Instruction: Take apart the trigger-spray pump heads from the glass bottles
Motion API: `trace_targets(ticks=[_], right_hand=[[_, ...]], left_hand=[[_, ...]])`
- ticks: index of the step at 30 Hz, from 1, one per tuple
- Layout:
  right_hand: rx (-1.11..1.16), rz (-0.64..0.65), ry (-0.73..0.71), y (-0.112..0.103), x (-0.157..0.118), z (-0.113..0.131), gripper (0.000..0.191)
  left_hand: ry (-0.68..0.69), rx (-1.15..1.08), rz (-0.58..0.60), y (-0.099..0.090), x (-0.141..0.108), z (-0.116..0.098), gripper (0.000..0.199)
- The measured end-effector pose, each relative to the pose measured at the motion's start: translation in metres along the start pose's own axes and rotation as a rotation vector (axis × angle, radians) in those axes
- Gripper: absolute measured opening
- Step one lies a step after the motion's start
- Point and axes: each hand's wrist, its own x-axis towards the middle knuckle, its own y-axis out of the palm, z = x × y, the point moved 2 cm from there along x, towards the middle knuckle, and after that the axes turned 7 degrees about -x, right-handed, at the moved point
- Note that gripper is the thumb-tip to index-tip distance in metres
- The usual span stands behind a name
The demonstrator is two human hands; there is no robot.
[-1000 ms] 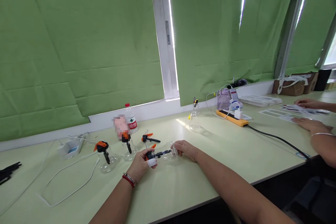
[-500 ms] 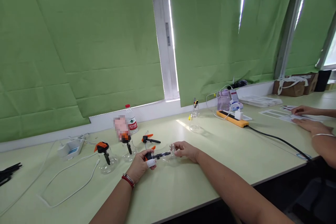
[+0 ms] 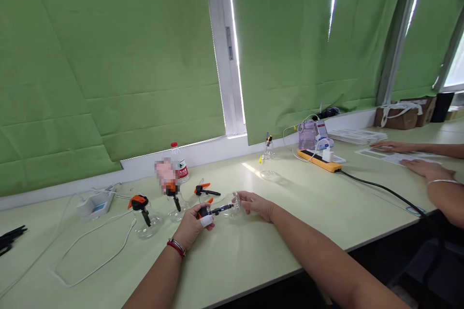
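A clear glass vessel [image 3: 228, 206] lies tilted sideways between my hands, above the pale green table [image 3: 275, 251]. My left hand [image 3: 195, 226], with a white wrap on the thumb, is closed round its black and orange top. A black rod-like part shows inside the glass. My right hand [image 3: 253, 204] grips the wide clear end at the right. Behind the left hand lies an orange and black clamp-like piece [image 3: 206, 190]. Two similar glass vessels with orange and black tops, one at the left [image 3: 147, 222] and one beside it [image 3: 176, 207], stand upright.
A water bottle [image 3: 182, 166] stands by the wall. White cables [image 3: 90, 222] curl at the left. An orange power strip [image 3: 319, 160], a purple bottle [image 3: 306, 136] and small glassware [image 3: 268, 147] are farther back. Another person's hands [image 3: 416, 164] rest on papers at the right.
The other person's far hand has slid left over the papers. My hands keep hold of the glass vessel, with the right hand's fingers slightly shifted. The view has moved slightly.
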Motion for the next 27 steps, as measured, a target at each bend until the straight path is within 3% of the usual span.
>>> trace_targets(ticks=[2,4,19,22,27], right_hand=[[0.073,0.028,-0.031,0.0006,0.0001,-0.0007,0.077],[0.103,0.046,-0.042,0.0016,0.0001,-0.0002,0.080],[-0.108,0.002,0.031,0.0049,0.0018,0.0015,0.038],[-0.132,-0.011,0.019,0.0042,0.0008,0.0024,0.044],[-0.045,0.014,-0.004,0.0013,-0.0023,0.0072,0.078]], left_hand=[[0.007,-0.001,-0.012,-0.0012,0.0012,0.0011,0.053],[-0.002,0.010,0.000,-0.0009,0.0010,0.0009,0.053],[-0.014,0.016,0.031,0.0065,-0.0029,-0.0063,0.053],[-0.012,0.013,0.032,0.0043,-0.0019,-0.0045,0.051],[-0.026,0.038,0.015,0.0008,-0.0007,-0.0011,0.051]])
